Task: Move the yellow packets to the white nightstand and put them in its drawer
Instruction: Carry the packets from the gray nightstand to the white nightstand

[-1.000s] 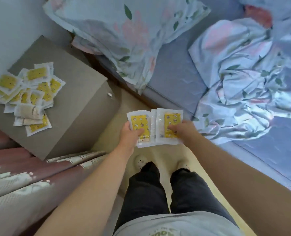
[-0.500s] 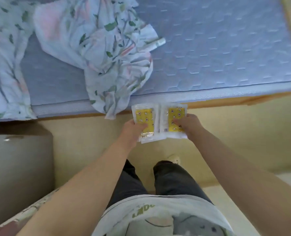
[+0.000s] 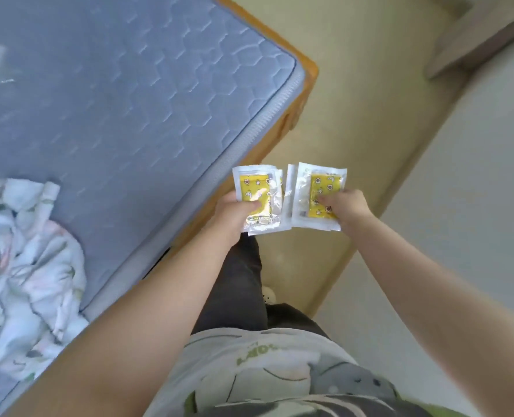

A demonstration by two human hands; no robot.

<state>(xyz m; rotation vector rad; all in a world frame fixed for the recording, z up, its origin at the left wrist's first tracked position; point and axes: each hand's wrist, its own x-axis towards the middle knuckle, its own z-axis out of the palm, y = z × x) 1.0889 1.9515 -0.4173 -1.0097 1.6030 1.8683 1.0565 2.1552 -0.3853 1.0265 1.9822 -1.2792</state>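
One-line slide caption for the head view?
Head view: left hand and right hand each grip yellow packets beside the mattress corner.

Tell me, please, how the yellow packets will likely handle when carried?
Probably light: the left hand and right hand each hold yellow packets by a thumb pinch. Likely slippery: they look glossy. Seemingly stiff: they stand unsupported.

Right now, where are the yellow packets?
Head view, centre: the yellow packets are held in front of the person, some gripped by the left hand, some by the right hand, above the floor just right of the mattress edge.
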